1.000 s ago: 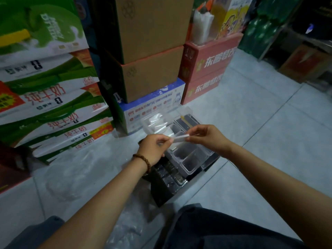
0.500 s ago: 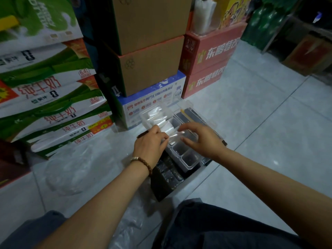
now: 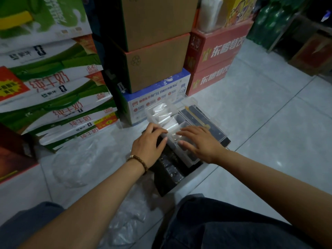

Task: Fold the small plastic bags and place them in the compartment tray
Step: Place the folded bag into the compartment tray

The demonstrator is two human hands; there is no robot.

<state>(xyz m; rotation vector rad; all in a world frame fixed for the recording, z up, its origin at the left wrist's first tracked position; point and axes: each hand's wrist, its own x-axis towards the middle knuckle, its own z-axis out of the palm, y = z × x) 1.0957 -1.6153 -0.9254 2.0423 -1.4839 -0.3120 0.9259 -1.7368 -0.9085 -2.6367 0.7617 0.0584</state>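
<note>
Bag (image 3: 169, 130) first: a small clear plastic one, folded to a narrow strip, lies across a middle pocket of the compartment tray (image 3: 192, 161), just on the near side of the pockets that already hold other folded bags (image 3: 159, 111). Both hands are down on it. The left hand (image 3: 149, 142) comes in from the tray's left edge with bent fingers, their tips on the bag's end; whether they pinch it or only press I cannot tell, since the plastic is glossy and the thumb lies apart below. The right hand (image 3: 201, 142) lies flat and open, straight fingers spread over the tray with the tips touching the bag's other end. I judge this to be the placing step, the fold done and the strip being tucked down into its pocket. The next move calls for a light downward press so the springy film stays folded, then lifting both hands off without dragging it out, and reaching for another loose bag. The tray rests on a black box (image 3: 167, 175) on the tiled floor (image 3: 260, 132). Crumpled clear plastic (image 3: 75, 169) lies on the floor to the left, and stacked cartons (image 3: 154, 65) stand behind.
</note>
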